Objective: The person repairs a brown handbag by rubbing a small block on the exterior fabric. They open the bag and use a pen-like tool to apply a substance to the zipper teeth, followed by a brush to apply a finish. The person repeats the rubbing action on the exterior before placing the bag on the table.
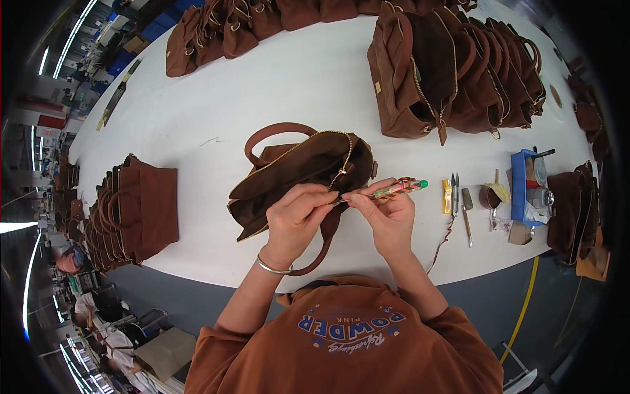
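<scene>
The left hand point(295, 215) pinches a bag point(298, 171) in a closed grip; the right hand point(390, 222), also closed, holds a pen point(397, 188).

On my feed, the brown handbag point(289, 187) beyond the left hand point(296, 213) looks leather-like, smooth and matt, its curved gold zip point(350, 152) shiny metal. The slim green-ended tool point(397, 188) in the right hand point(388, 220) looks glossy plastic; the blue rectangular tray point(519, 187) right of it, smooth plastic.

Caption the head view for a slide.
Left hand and right hand meet at an open brown handbag on a white table, the right holding a green-ended, pen-like tool.
</scene>
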A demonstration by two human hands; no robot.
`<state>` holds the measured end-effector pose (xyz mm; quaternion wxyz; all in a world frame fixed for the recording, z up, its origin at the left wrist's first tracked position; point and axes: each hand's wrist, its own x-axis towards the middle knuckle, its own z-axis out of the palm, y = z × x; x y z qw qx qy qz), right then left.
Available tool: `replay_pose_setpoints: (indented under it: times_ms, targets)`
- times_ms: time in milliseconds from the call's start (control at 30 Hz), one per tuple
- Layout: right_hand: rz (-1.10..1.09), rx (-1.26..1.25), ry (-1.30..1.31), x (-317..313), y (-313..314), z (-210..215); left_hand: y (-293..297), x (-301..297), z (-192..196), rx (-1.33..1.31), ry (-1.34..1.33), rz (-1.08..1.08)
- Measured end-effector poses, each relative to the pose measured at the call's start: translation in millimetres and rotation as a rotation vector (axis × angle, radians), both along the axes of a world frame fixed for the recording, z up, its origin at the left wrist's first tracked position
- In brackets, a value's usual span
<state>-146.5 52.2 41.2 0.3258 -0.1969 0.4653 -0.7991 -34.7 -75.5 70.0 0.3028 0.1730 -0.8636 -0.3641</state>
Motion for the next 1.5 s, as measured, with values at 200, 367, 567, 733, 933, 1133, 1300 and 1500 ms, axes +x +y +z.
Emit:
replay_pose_setpoints:
  times_ms: [200, 367, 567, 733, 933, 1133, 1300, 1500]
  targets:
    - [-0.007, 0.012, 0.053, 2.0, 0.0, 0.7, 0.8, -0.6, 0.1, -0.015, 0.002, 0.008]
    - [-0.042, 0.033, 0.086, 4.9, -0.3, 1.6, 0.3, -0.9, 0.4, -0.044, 0.010, -0.003]
    - [-0.060, 0.106, 0.169, 7.9, 2.9, 5.2, 1.9, 0.7, 1.4, -0.052, 0.012, -0.007]
    - [-0.100, 0.067, 0.165, 9.5, 1.6, 1.2, 3.3, 1.4, 0.6, -0.049, 0.030, -0.005]
    - [-0.117, 0.003, 0.017, 5.3, 1.7, -1.6, 3.6, 0.6, 3.0, -0.063, 0.039, -0.010]
    - [-0.107, -0.018, -0.086, 3.5, 1.5, 2.8, 4.9, 1.2, 2.7, -0.025, 0.022, -0.011]
    - [-0.076, -0.013, -0.109, 5.3, 2.8, 5.0, 4.5, 0.5, 3.0, -0.025, 0.021, -0.015]
    - [-0.064, -0.053, -0.008, 8.4, 2.6, 2.0, 4.7, -0.3, 3.7, -0.029, 0.019, -0.019]
